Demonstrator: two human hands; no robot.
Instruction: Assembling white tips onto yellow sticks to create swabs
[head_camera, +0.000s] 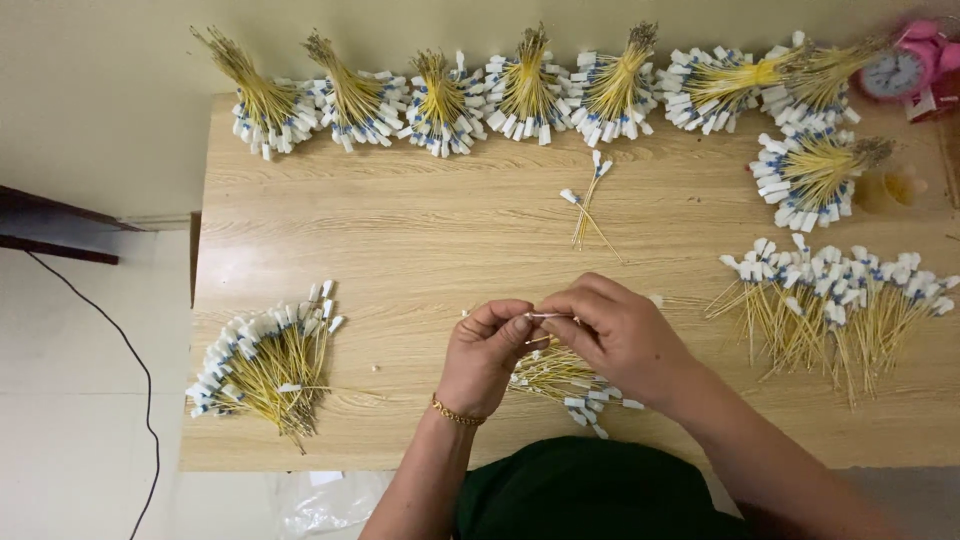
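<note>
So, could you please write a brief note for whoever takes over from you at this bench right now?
Left hand: fingertips pinching a thin pale band, held above the table.
Right hand: pinching the other end of the same band.
Under the hands: a small bunch of yellow wires with white tags, lying loose on the wooden table.
Done: tied bundles in a row along the far edge, one more at the right.
Left: a loose spread at the right, a fanned pile at the left, and a few stray wires mid-table.
</note>
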